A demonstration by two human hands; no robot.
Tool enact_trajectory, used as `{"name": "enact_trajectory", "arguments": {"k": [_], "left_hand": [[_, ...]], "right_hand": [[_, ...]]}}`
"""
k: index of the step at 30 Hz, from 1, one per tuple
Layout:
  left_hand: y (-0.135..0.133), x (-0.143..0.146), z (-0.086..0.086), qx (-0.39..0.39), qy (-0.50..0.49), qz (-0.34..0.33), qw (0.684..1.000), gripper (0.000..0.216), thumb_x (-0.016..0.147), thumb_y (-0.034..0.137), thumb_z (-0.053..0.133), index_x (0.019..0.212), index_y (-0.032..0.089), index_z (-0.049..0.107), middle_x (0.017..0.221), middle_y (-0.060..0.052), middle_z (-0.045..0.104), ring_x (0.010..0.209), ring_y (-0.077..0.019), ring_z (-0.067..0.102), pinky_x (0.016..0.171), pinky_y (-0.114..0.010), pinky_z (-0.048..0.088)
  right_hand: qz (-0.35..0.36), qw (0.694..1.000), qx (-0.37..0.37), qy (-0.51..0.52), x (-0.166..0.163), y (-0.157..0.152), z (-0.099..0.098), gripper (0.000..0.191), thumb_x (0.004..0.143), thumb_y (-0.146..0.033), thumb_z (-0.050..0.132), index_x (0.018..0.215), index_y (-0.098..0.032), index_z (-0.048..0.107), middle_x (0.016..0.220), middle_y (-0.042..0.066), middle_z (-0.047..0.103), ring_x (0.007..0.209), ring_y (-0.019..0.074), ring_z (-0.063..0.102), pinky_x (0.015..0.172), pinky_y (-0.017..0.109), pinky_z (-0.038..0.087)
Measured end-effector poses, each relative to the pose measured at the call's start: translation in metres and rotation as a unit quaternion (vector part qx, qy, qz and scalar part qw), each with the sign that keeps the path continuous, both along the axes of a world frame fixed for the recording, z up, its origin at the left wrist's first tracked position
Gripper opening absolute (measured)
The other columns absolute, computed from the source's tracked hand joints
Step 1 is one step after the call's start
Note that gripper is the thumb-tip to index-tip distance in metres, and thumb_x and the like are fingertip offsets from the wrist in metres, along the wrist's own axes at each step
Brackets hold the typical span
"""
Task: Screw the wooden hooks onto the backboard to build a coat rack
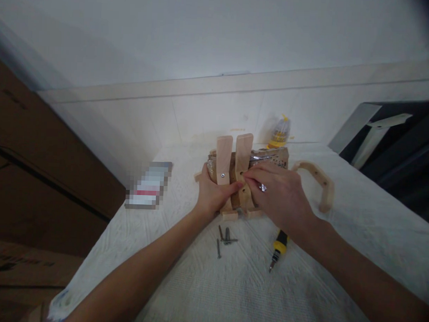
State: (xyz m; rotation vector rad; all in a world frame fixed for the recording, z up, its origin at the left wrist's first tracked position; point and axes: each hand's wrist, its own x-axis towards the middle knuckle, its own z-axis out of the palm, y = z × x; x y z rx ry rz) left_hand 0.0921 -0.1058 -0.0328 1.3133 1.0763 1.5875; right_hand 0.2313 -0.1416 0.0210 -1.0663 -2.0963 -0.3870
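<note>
Two upright curved wooden pieces (223,154) stand side by side in front of a plastic-wrapped brown block. The left one shows a silver screw head (223,175). My left hand (213,191) is closed around this assembly, its thumb pressed on the right wooden piece (243,150) between two dark screw holes. The fingertips of my right hand (279,186) pinch together at the upper hole; what they hold is hidden. Something shiny shows against that hand's palm side. Below it lies a yellow-and-black screwdriver (279,245), tip toward me. Several loose screws (227,236) lie in front of the assembly.
Right of my right hand rests another curved wooden piece (324,186) with holes. A yellow-capped clear container (280,133) stands by the wall. A blurred-out flat object (150,184) lies left on the white cloth (182,282). Cardboard (41,164) is at left, a dark object (408,158) at right.
</note>
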Motion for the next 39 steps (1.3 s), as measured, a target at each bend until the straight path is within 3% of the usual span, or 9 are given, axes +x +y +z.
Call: {"name": "enact_trajectory", "arguments": {"k": [8,15,19,21,24,26,30,34,39], "left_hand": [[0.0,0.0,0.0,0.002,-0.015,-0.02,1.0,0.072,0.045,0.027,0.085,0.105,0.019,0.046,0.1,-0.007,0.064,0.09,-0.0223,0.063,0.084,-0.042,0.051],[0.0,0.001,-0.001,0.013,-0.026,-0.025,0.999,0.07,0.046,0.029,0.086,0.103,0.019,0.047,0.101,-0.007,0.064,0.092,-0.0224,0.063,0.085,-0.041,0.051],[0.003,0.0,-0.004,0.016,-0.025,-0.022,0.999,0.073,0.046,0.029,0.086,0.105,0.018,0.046,0.103,-0.007,0.063,0.093,-0.0223,0.063,0.086,-0.04,0.051],[0.004,0.0,-0.004,-0.001,-0.029,-0.016,0.999,0.074,0.044,0.029,0.086,0.105,0.018,0.046,0.102,-0.008,0.063,0.091,-0.0229,0.063,0.083,-0.041,0.052],[0.003,0.0,-0.002,-0.023,-0.031,-0.012,0.999,0.071,0.045,0.026,0.085,0.104,0.018,0.047,0.102,-0.008,0.063,0.092,-0.0236,0.063,0.083,-0.041,0.052],[0.001,0.0,0.001,-0.023,-0.034,-0.017,0.999,0.07,0.045,0.025,0.085,0.104,0.018,0.048,0.103,-0.008,0.064,0.094,-0.0238,0.063,0.084,-0.041,0.051],[0.0,-0.001,0.001,-0.01,-0.032,-0.031,0.999,0.068,0.047,0.026,0.084,0.104,0.018,0.048,0.103,-0.008,0.064,0.095,-0.0241,0.063,0.086,-0.042,0.051],[0.001,-0.001,-0.001,-0.019,-0.022,-0.019,0.999,0.07,0.047,0.027,0.084,0.106,0.018,0.047,0.103,-0.008,0.063,0.095,-0.0245,0.062,0.086,-0.043,0.05],[0.002,-0.002,-0.002,-0.029,-0.022,-0.021,0.999,0.07,0.047,0.028,0.084,0.106,0.018,0.047,0.1,-0.008,0.064,0.091,-0.0242,0.063,0.083,-0.043,0.051]], "right_hand": [[0.039,0.995,-0.037,0.082,-0.002,0.013,0.0,0.026,0.075,-0.004,0.054,0.054,-0.018,0.063,0.062,0.002,0.066,0.061,0.0157,0.062,0.059,0.029,0.048],[0.064,0.985,-0.077,0.138,0.003,0.014,-0.002,0.01,0.075,-0.01,0.062,0.071,-0.017,0.067,0.072,0.003,0.069,0.064,0.0158,0.065,0.06,0.029,0.051],[0.048,0.987,-0.004,0.156,0.007,-0.012,0.006,0.005,0.079,-0.019,0.063,0.084,-0.017,0.065,0.08,0.006,0.069,0.06,0.0143,0.063,0.055,0.028,0.052],[0.063,0.988,0.048,0.13,0.006,-0.03,0.009,0.007,0.082,-0.015,0.058,0.079,-0.019,0.063,0.071,0.004,0.069,0.066,0.0151,0.064,0.059,0.026,0.052],[0.2,0.976,0.077,-0.043,0.002,-0.054,0.003,0.032,0.091,-0.011,0.036,0.074,-0.019,0.062,0.059,0.001,0.066,0.052,0.0125,0.058,0.047,0.026,0.046],[0.244,0.962,0.029,-0.121,-0.004,-0.063,-0.009,0.04,0.091,-0.009,0.029,0.072,-0.018,0.063,0.059,0.002,0.065,0.049,0.013,0.055,0.041,0.028,0.042],[0.222,0.956,-0.063,-0.18,-0.016,-0.064,-0.036,0.023,0.086,-0.006,0.042,0.083,-0.015,0.063,0.071,0.003,0.066,0.058,0.0151,0.059,0.044,0.028,0.043],[0.152,0.967,-0.129,-0.16,-0.023,-0.061,-0.048,0.015,0.081,-0.01,0.056,0.095,-0.013,0.062,0.082,0.004,0.065,0.067,0.0165,0.062,0.051,0.029,0.047],[0.128,0.97,-0.09,-0.189,-0.029,-0.061,-0.05,0.009,0.077,-0.007,0.062,0.077,-0.016,0.064,0.077,0.003,0.064,0.07,0.0183,0.06,0.055,0.03,0.047]]}}
